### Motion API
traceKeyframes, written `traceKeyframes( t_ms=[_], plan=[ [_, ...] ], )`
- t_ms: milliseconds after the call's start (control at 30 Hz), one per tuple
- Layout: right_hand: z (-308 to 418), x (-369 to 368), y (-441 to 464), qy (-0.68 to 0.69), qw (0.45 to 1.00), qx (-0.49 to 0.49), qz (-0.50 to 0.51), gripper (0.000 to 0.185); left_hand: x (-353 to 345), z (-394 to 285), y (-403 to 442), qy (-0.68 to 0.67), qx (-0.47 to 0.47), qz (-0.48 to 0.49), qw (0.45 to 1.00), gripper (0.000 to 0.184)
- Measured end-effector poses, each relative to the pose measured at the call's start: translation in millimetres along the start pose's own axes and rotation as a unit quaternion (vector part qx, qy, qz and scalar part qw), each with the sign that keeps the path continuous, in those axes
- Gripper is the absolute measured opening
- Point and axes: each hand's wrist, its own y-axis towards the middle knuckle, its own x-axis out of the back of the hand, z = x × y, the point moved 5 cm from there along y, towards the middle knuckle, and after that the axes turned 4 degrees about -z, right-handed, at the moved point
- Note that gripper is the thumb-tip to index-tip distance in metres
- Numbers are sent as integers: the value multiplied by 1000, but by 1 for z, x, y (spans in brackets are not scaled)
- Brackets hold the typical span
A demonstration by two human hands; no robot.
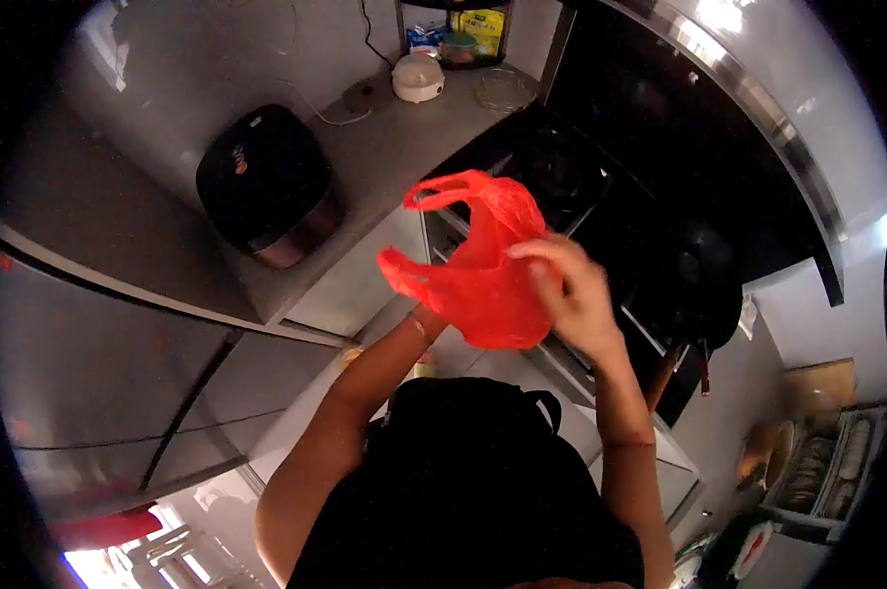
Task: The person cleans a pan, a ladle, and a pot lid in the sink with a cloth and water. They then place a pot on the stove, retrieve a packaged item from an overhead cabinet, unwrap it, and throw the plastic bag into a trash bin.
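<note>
I have a red plastic bag [502, 304] up in the air, in front of the worktop [390, 147] where its front edge meets the stove [556, 162]. Its two handles point left, towards the worktop's front edge, the mouth gaping between them; the long axis seems to run from those handles to the rounded, closed end near my right hand [576, 294], though the crumpling blurs it. The film is thin, creased and translucent, the handles twisted narrow. My right thumb and forefinger curve towards each other at the bag's side, too blurred for me to tell whether they pinch it. My left hand [435, 318] is mostly hidden behind the film, so I cannot tell how its fingers stand. On the grey worktop a glossy, dark, rounded cooker [265, 182] sits by the front edge, and a squat white appliance [418, 79] near the far corner. A black pan [694, 280] rests on the stove in the dim kitchen.
</note>
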Motion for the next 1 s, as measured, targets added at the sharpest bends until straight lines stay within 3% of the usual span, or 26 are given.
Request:
traceKeyframes(
  t_ms=[33,167,267,367,467,500,567,600,633,733,767,833,900,1000],
  plan=[
    [3,-13,0,-83,995,55,2,32,-1,0,-3,-6,-2,1,1000,59],
    [-30,-32,-11,-335,937,81,61,34,2,-7,-4,-24,-22,1,999,55],
    [-39,-28,-19,-402,902,110,108,34,17,-12,-1,-56,-43,3,998,52],
    [-35,-7,-22,-378,918,92,72,34,30,-17,-8,-91,-36,-9,995,49],
    [-54,11,-30,-379,924,-19,55,38,29,-21,-20,-144,28,-60,987,46],
    [-59,11,-31,-383,919,-31,92,49,24,-22,-24,-163,57,-80,982,46],
    [-54,13,-29,-97,980,-107,139,58,3,-24,-24,-79,71,-23,994,46],
    [-49,14,-27,53,976,-143,156,62,-13,-26,-26,-36,80,4,996,47],
    [-49,18,-27,65,971,-149,176,74,-25,-29,-30,1,85,-24,996,48],
    [-39,30,-18,122,959,-181,181,73,-52,-35,-36,106,88,-63,988,52],
    [-38,34,-14,115,963,-193,145,55,-50,-34,-34,134,78,-47,987,53],
    [-59,38,-9,-70,987,-138,47,40,-37,-27,-30,149,59,-10,987,53],
    [-57,36,-8,-208,972,-87,-66,20,-20,-19,-26,125,39,33,991,53],
    [-61,11,-17,-201,979,-30,-14,23,-9,-9,-27,50,31,65,996,54]
  ],
)
